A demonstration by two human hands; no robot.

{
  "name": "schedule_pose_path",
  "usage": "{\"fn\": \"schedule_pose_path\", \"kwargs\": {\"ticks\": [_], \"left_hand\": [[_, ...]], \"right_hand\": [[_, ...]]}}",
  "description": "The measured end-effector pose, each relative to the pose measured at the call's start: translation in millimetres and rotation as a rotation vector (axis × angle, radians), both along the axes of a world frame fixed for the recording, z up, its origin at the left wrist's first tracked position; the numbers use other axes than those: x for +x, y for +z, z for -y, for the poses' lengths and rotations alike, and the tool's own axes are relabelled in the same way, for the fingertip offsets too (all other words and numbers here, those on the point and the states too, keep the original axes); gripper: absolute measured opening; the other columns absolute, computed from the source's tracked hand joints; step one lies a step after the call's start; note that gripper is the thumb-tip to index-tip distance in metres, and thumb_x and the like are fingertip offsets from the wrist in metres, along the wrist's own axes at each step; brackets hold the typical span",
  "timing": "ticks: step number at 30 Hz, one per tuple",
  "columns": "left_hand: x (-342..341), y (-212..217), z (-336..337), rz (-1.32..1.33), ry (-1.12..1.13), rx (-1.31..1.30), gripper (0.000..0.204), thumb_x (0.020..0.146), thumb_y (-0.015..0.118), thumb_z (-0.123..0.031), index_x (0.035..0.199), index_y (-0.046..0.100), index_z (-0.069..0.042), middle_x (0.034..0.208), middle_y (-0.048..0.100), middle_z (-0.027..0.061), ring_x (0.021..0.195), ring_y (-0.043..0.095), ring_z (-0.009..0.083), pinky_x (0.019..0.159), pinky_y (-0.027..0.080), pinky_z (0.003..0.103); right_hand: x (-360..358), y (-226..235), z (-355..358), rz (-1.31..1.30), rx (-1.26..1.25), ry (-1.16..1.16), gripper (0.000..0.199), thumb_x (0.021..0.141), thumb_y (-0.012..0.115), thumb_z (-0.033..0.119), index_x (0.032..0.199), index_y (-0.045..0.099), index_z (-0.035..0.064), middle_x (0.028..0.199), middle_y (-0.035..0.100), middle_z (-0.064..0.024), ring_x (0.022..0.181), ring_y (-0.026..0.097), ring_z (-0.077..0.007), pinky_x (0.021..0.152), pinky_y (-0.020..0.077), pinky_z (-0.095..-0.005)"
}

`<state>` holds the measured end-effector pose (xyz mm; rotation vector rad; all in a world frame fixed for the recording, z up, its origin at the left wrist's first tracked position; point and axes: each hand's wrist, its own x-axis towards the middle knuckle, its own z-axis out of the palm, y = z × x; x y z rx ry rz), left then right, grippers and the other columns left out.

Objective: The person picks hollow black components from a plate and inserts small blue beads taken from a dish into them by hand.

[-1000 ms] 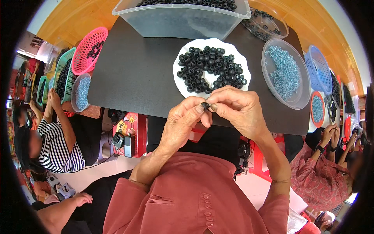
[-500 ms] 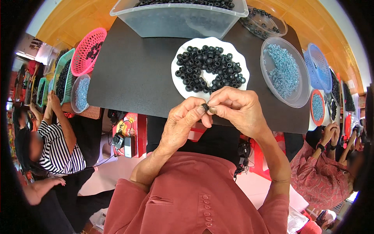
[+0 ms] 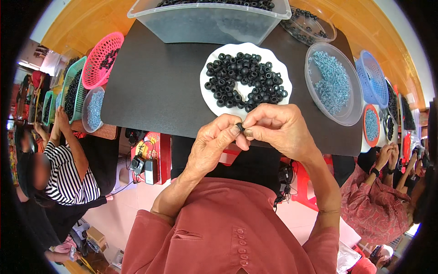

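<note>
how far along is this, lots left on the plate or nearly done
Done: cannot tell; no finished pile is distinguishable. In hand: the left hand and right hand pinch one small black rubber ring between their fingertips. Left: the white round plate holds many black rings, and the clear round bowl many small blue-grey metal pieces.

Bright even light, sharp, fisheye-bent edges

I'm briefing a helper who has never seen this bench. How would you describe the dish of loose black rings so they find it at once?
Start at the black tabletop in front of the person. Just beyond the two hands, left hand and right hand, sits a white scalloped plate heaped with small black rubber rings. The round clear tub to its right holds pale blue pieces instead, and the other nearby containers are clear.
</note>
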<state>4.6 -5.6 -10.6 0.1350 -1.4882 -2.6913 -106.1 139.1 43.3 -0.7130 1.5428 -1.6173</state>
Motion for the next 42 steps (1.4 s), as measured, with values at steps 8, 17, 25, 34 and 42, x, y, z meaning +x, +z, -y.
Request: {"fn": "schedule_pose_path", "kwargs": {"ticks": [8, 17, 25, 34, 42], "left_hand": [[-0.4, 1.5, 4.5, 0.02, -0.118, 0.14, 0.026, 0.096, 0.049, -0.021, 0.102, 0.056, 0.003, 0.078, 0.063, 0.0102, 0.079, 0.06, 0.0168, 0.077, 0.049, 0.03], [-0.2, 0.4, 4.6, 0.029, -0.202, 0.184, 0.03, 0.095, 0.05, -0.025, 0.1, 0.055, 0.004, 0.077, 0.061, 0.011, 0.08, 0.059, 0.018, 0.076, 0.047, 0.029], [-1.5, -3.9, 0.9, 0.017, -0.186, 0.119, 0.032, 0.096, 0.049, -0.028, 0.098, 0.055, 0.004, 0.077, 0.062, 0.0103, 0.079, 0.058, 0.0169, 0.076, 0.046, 0.029], [-2.2, -2.9, -1.2, 0.015, -0.165, -0.016, 0.027, 0.097, 0.045, -0.022, 0.098, 0.056, 0.002, 0.075, 0.062, 0.0077, 0.077, 0.058, 0.0149, 0.075, 0.046, 0.028], [-4.2, -3.9, 0.1, -0.041, -0.14, 0.1, 0.03, 0.097, 0.046, -0.026, 0.096, 0.055, 0.002, 0.075, 0.061, 0.0092, 0.077, 0.058, 0.0168, 0.073, 0.047, 0.029]], "right_hand": [[-17.1, -1.8, 0.4, 0.088, -0.021, 0.19, 0.026, 0.08, 0.063, -0.004, 0.107, 0.062, -0.0037, 0.074, 0.061, -0.0046, 0.067, 0.059, -0.0085, 0.061, 0.0502, -0.0222], [-26.0, 0.0, -0.1, -0.098, 0.127, 0.352, 0.029, 0.077, 0.067, -0.001, 0.106, 0.064, 0.0009, 0.065, 0.058, -0.0022, 0.054, 0.055, -0.007, 0.051, 0.0452, -0.0202], [-21.9, 4.3, 1.2, -0.242, 0.139, 0.336, 0.012, 0.08, 0.063, 0.003, 0.092, 0.061, 0.0001, 0.063, 0.06, -0.0029, 0.053, 0.057, -0.0072, 0.05, 0.0448, -0.0213], [-20.8, 10.8, 4.1, -0.334, 0.154, 0.32, 0.006, 0.079, 0.059, 0.001, 0.085, 0.058, 0.0002, 0.062, 0.061, -0.0052, 0.05, 0.056, -0.0084, 0.047, 0.0437, -0.0235], [-13.2, 2.7, 8.0, -0.211, 0.073, 0.224, 0.008, 0.083, 0.061, 0.003, 0.09, 0.061, -0.0012, 0.064, 0.06, -0.0042, 0.052, 0.057, -0.0092, 0.047, 0.0439, -0.0223]]}}
